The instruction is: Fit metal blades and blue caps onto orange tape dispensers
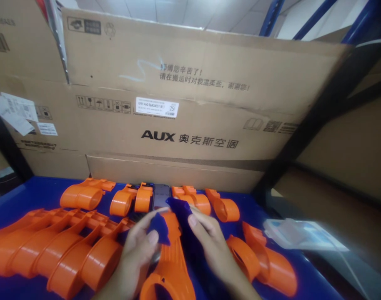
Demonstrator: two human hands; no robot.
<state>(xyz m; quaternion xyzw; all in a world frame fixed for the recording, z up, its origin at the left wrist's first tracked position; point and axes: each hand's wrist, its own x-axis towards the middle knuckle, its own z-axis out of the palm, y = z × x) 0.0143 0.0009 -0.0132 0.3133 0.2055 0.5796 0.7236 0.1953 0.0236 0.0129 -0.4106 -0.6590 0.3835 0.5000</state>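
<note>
Between my hands is an orange plastic part (173, 260) with a ribbed neck and a round ring at its near end. My left hand (139, 241) is closed, thumb on top, on a small dark blue piece (159, 229) at the part's upper left side. A longer dark blue sheet-like piece (179, 208) is pinched between the thumb and fingers of my right hand (207, 229), along the part's right side. Whether the blue pieces are cloth or film I cannot tell. My left fingers appear to touch the orange part too, though their undersides are hidden.
Several matching orange parts (67, 260) lie in a row at left. More orange rings (143, 200) stand along the back and at right (278, 271). A phone-like device (161, 193) leans at the back. A large cardboard sheet (190, 125) walls off the blue surface (115, 223); a white pack (303, 234) sits at right.
</note>
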